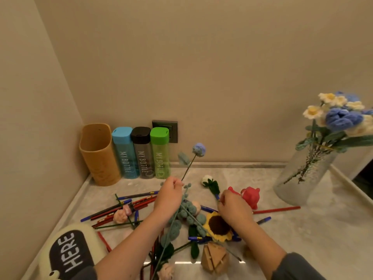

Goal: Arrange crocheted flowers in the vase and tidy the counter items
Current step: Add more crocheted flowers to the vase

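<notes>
Gathering loose stems is the step in hand: the blue flower (198,149) stands raised above the bench (323,229), its thin stem pinched between thumb and fingers of the left hand (169,196), head tilted toward the wall. The right hand (234,207) is curled down at the lower end of the white bud flower (211,183), which lies flat; whether those fingers have closed on the stem I cannot tell. The two hands are apart.

The vase (298,178) stands well off to the right, already holding blue and white blooms. The next move likely calls for carrying the blue flower across and threading its stem down among those already standing there.

Under the forearms lie a sunflower (219,226), green leafy sprigs (191,209) and a pink flower (121,216), tangled with scattered pens (113,212), so a lifted stem may drag its neighbours. A red toy (250,196) sits between the right hand and the vase, in the way of a low sweep. Three bottles (141,152) and a tan holder (99,156) line the back corner.
</notes>
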Motion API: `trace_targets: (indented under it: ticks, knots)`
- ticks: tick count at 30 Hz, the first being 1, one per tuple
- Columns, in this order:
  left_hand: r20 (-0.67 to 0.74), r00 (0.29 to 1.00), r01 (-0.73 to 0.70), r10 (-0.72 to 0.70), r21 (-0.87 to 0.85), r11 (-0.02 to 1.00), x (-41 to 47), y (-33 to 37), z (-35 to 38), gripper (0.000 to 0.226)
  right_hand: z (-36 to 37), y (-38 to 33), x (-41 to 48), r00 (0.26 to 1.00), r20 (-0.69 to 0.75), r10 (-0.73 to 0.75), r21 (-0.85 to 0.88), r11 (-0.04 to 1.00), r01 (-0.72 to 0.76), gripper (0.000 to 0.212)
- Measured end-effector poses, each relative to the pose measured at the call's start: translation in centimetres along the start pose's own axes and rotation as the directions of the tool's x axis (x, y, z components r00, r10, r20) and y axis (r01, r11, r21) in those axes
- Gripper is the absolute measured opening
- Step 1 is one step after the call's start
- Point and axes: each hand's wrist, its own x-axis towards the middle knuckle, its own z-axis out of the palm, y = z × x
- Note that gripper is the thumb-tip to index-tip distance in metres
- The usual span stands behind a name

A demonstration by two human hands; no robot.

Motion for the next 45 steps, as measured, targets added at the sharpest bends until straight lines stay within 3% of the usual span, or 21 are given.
trace_targets:
  ticks: [3, 7, 14, 19, 21, 24, 27, 36, 38, 40, 43, 45]
  knots:
    - [0.089, 0.995, 0.056, -0.045, -0.125, 0.991, -0.5, 0.4, 1.1, 0.026, 0.4, 0.5, 0.0, 0.998, 0.054, 0.018, -0.11, 0.994, -0.012, 0.013]
    - [0.157, 0.984, 0.105, -0.081, -0.155, 0.982, -0.9, 0.2, 1.9, 0.025, 0.4, 0.4, 0.1, 0.992, 0.119, 0.042, -0.129, 0.991, -0.026, 0.018]
    - [0.165, 0.985, 0.101, -0.048, -0.333, 0.937, -0.2, 0.9, 1.8, 0.022, -1.1, 0.2, 1.4, 0.993, 0.066, 0.097, 0.155, 0.982, -0.106, 0.018]
    - [0.156, 0.988, 0.053, 0.002, -0.35, 0.935, -0.3, 2.1, 2.0, 0.021, -1.9, 0.0, 1.7, 0.978, 0.21, 0.012, 0.297, 0.952, -0.076, 0.027]
    - [0.167, 0.986, 0.048, 0.013, -0.358, 0.933, -0.8, 2.2, 2.0, 0.019, -1.3, 0.2, 1.6, 0.976, 0.214, 0.043, 0.235, 0.967, -0.094, 0.024]
    - [0.172, 0.985, 0.052, 0.009, -0.349, 0.936, -1.3, 2.1, 2.1, 0.018, -0.8, 0.9, 1.5, 0.992, 0.097, 0.075, -0.004, 0.997, -0.075, 0.02]
    - [0.199, 0.98, 0.078, -0.011, -0.334, 0.939, -1.4, 2.1, 2.4, 0.019, -0.3, 1.4, 1.1, 0.991, 0.115, 0.065, -0.139, 0.989, -0.049, 0.018]
    - [0.235, 0.971, 0.117, -0.039, -0.326, 0.938, -1.8, 2.7, 3.0, 0.02, 0.2, 1.5, 1.1, 0.986, 0.162, 0.047, -0.233, 0.973, -0.008, 0.032]
    - [0.217, 0.976, 0.088, -0.012, -0.342, 0.935, -1.7, 2.8, 2.8, 0.02, 0.2, 1.2, 1.2, 0.986, 0.165, 0.026, -0.193, 0.981, 0.007, 0.033]
    - [0.178, 0.984, 0.042, 0.029, -0.38, 0.924, -1.6, 3.0, 2.4, 0.021, -0.4, 0.9, 1.5, 0.994, 0.109, 0.012, -0.104, 0.995, 0.0, 0.019]
    - [0.125, 0.99, -0.005, 0.069, -0.456, 0.89, -1.4, 3.9, 1.8, 0.021, -2.7, -0.1, 2.0, 1.0, -0.03, -0.004, 0.148, 0.989, 0.008, 0.013]
    - [0.109, 0.991, -0.019, 0.083, -0.486, 0.874, -1.4, 4.8, 1.4, 0.022, -4.9, -1.1, 2.1, 0.995, -0.096, 0.006, 0.366, 0.93, 0.03, 0.009]
